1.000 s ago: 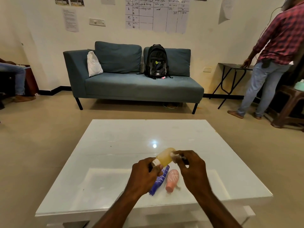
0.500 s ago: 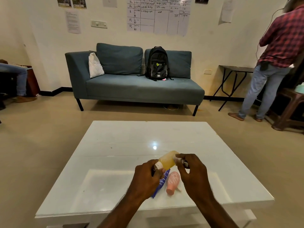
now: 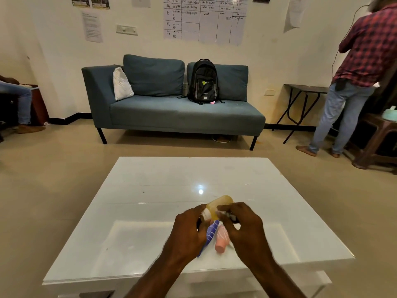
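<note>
Above the near part of the white glossy table (image 3: 150,201) I hold a small yellow translucent bottle (image 3: 221,204), tilted with its base pointing away. My left hand (image 3: 191,231) grips its neck, where a white collar shows. My right hand (image 3: 242,229) pinches a small dark and white piece beside the bottle's neck; what the piece is I cannot tell. Under my hands a blue patterned tube (image 3: 211,232) and a pink tube (image 3: 222,241) lie on the table, partly hidden by my fingers.
A teal sofa (image 3: 182,117) with a black backpack (image 3: 203,82) and a white cushion (image 3: 121,84) stands beyond the table. A person in a red checked shirt (image 3: 361,78) stands at the right by a dark folding table (image 3: 305,89). Someone's legs (image 3: 19,97) show at the left.
My hands stay on the bottle with only small shifts around its neck. The standing person at the right has lifted the arm off the folding table.
</note>
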